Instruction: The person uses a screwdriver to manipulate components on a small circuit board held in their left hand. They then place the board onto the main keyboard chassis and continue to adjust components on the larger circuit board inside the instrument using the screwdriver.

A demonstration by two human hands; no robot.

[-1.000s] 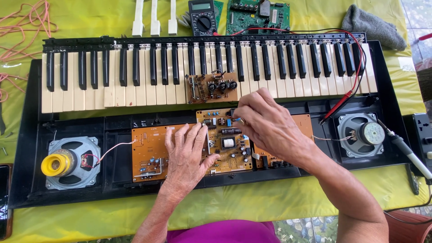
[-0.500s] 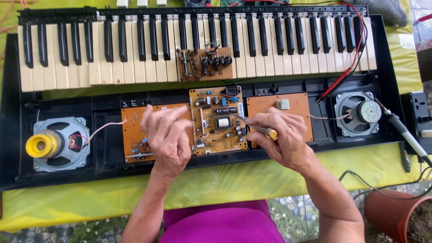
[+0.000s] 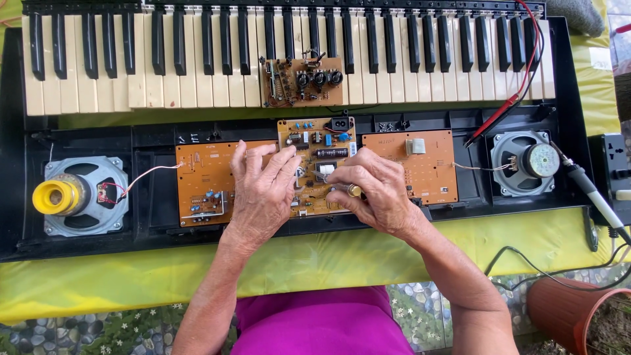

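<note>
Circuit board point(image 3: 315, 141) lies in the middle of the opened keyboard case point(image 3: 158, 236), where both hands have drawn together since a second ago, left hand point(image 3: 263, 190) spread flat, right hand point(image 3: 374, 190) fingers now pinching a small part.

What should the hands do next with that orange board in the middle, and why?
Probably lift the middle circuit board a little with the fingertips. Both the left hand and the right hand rest on it, fingers on its lower part, and it lies loose across the two orange side boards in the open keyboard case.
</note>
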